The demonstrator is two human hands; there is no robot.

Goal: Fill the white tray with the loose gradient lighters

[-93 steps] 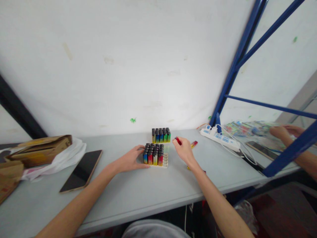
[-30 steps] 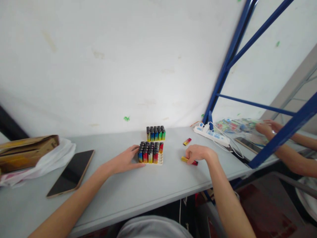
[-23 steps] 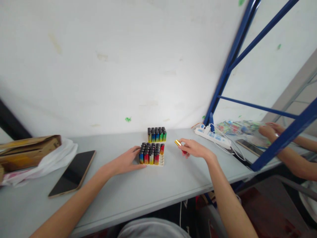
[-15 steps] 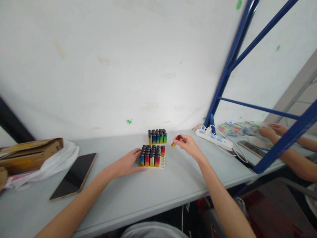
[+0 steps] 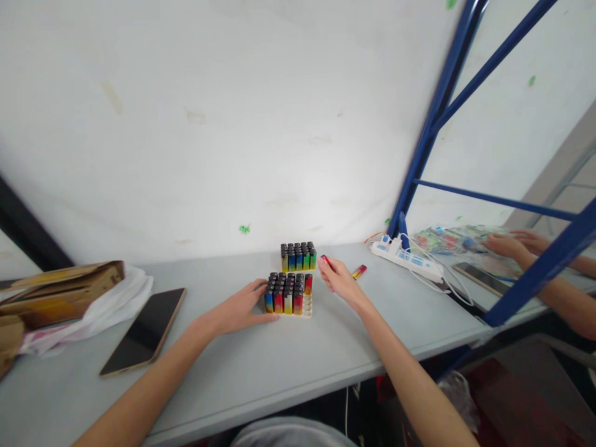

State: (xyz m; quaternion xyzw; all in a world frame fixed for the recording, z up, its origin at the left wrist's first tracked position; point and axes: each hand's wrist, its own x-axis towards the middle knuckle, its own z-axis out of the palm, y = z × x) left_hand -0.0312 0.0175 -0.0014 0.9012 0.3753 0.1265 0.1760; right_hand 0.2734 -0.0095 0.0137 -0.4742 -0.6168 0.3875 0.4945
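Upright lighters [image 5: 284, 295] with black tops and coloured bodies stand packed in a white tray [image 5: 307, 308], whose right side shows open slots behind the front edge. My left hand [image 5: 242, 307] grips this tray at its left side, thumb at the front corner and fingers toward the back. To the right of it, just above the table, my right hand [image 5: 339, 279] is closed on a red lighter [image 5: 326, 261], mostly hidden by the fingers. Another red and yellow lighter [image 5: 359, 272] lies flat beyond that hand. Directly behind is a second block of lighters [image 5: 298, 256].
A phone [image 5: 144, 332] and an opened cardboard box [image 5: 65, 292] on white plastic lie at left. A power strip [image 5: 407, 261] with cables sits at right beside a blue metal frame [image 5: 419, 149]. Another person's hands [image 5: 512, 248] work beyond it, near a second phone [image 5: 482, 279].
My right hand has shifted slightly left and turned, so less of its lighter shows. The lighter lying on the table is now visible behind it. My left hand stays at the tray.
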